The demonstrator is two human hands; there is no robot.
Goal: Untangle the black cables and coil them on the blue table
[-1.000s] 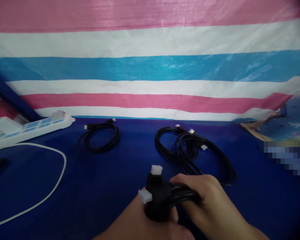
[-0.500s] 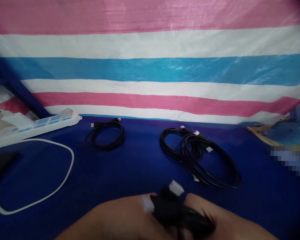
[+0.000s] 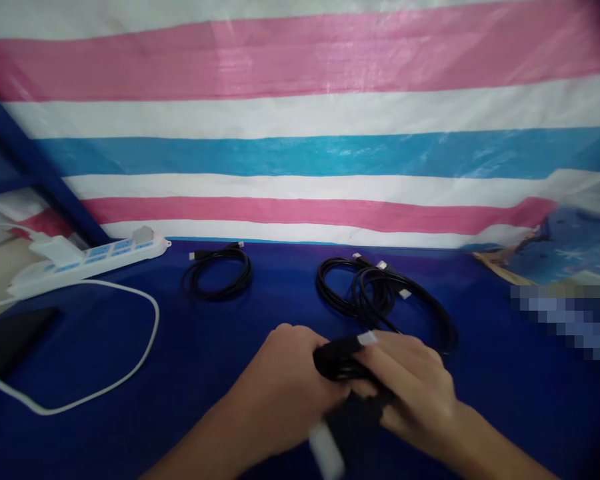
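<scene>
Low in the middle of the head view, my left hand [image 3: 300, 373] and my right hand [image 3: 415, 380] meet around a black cable [image 3: 337, 357] bunched into loops. Both hands are closed on it. One plug with a pale tip points up and right by my right thumb. A second, larger plug [image 3: 353, 430] with a white end hangs below the hands, blurred by motion. Beyond my right hand lie overlapping coils of black cable [image 3: 330, 300] with pale-tipped plugs, partly hidden by that hand. Another coiled black cable [image 3: 220, 293] rests farther left on the blue table [image 3: 275, 287].
A white power strip [image 3: 105, 257] with a white adapter plugged in stands at the back left. In front, a white cable [image 3: 153, 340] curves past a dark flat object [image 3: 20, 337]. A striped sheet [image 3: 300, 157] hangs behind. At right sits a blue patterned bag [image 3: 575, 240].
Both hands have risen higher into view with the bunched cable. Its plugs have turned: one now points right, the other hangs below. The camera view has tilted up slightly.
</scene>
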